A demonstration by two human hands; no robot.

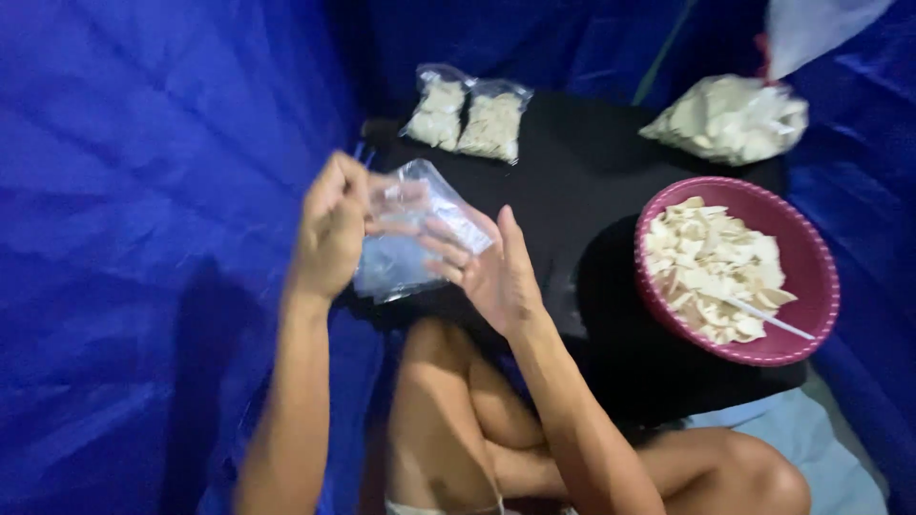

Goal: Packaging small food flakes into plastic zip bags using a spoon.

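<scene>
1. An empty clear plastic bag (410, 234) is held above the near left edge of the black surface (572, 191).
2. Its left side is pinched by the closed fingers of the left hand (332, 227).
3. Its right side is touched by the right hand (491, 272), fingers spread open.
4. A pink bowl of pale chips (737, 269) lies at the right; two filled bags (468, 116) lie far.

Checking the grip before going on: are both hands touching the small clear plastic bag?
Touching. The head view shows the left hand pinching one edge of the clear bag and the right hand's fingers against its other side.
</scene>
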